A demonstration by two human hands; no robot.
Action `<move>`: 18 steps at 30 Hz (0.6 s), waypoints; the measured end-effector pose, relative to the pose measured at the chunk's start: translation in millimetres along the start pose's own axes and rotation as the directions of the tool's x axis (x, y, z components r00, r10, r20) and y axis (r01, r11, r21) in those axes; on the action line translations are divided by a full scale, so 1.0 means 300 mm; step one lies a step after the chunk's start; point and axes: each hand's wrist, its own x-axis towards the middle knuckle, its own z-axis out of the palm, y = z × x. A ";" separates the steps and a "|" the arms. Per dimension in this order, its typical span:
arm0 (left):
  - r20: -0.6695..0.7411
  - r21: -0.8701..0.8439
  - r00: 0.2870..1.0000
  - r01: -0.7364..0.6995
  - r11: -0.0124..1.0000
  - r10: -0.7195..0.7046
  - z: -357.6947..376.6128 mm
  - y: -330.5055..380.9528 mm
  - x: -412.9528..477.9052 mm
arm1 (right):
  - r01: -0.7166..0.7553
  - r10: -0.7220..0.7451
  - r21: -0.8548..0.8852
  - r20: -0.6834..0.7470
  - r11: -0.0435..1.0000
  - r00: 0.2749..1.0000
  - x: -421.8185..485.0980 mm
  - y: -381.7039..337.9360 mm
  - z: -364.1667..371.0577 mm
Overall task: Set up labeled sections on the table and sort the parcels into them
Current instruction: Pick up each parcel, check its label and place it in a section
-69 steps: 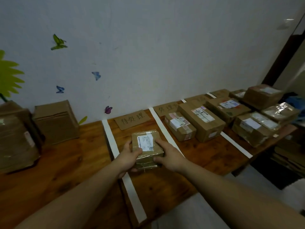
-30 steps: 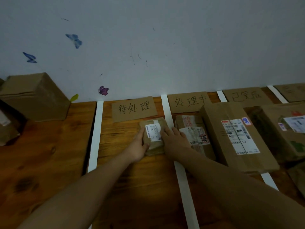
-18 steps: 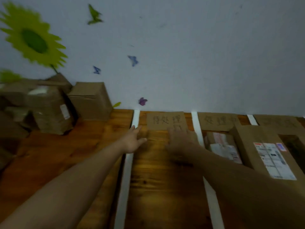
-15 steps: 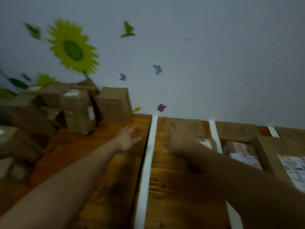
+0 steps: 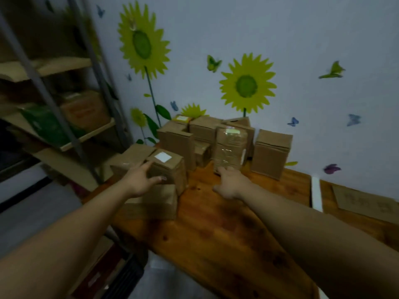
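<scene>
Several unsorted cardboard parcels stand in a pile at the left end of the wooden table (image 5: 216,229). My left hand (image 5: 140,178) reaches to a brown box with a white sticker (image 5: 167,169), fingers spread and touching its near side and top edge. My right hand (image 5: 230,182) stretches toward a tall tape-wrapped parcel (image 5: 230,147), its fingertips at the parcel's base; whether they touch it I cannot tell. At the right edge lie a white tape strip (image 5: 316,195) and a cardboard section label (image 5: 364,201).
A flat box (image 5: 155,201) lies under the stickered one. A plain box (image 5: 271,155) stands to the right of the pile against the sunflower-decorated wall. A metal shelf rack (image 5: 71,117) with boxes rises at the left, beyond the table's edge.
The small parcel was set down in the first labeled section and both hands let go of it. The view swung left, and both hands now reach to the unsorted pile.
</scene>
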 end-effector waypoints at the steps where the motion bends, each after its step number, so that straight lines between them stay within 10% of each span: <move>1: -0.021 -0.011 1.000 0.013 1.000 -0.013 -0.025 -0.045 -0.003 | 0.020 -0.020 -0.007 0.011 1.000 1.000 0.026 -0.056 0.013; 9: -0.028 -0.068 0.995 0.095 0.993 -0.097 -0.062 -0.224 0.214 | 0.052 -0.055 0.111 0.027 0.992 0.998 0.313 -0.317 0.077; 18: 0.106 0.216 0.990 -0.119 0.969 0.098 0.046 -0.236 0.574 | 0.015 -0.024 0.116 0.078 0.993 0.997 0.614 -0.374 0.181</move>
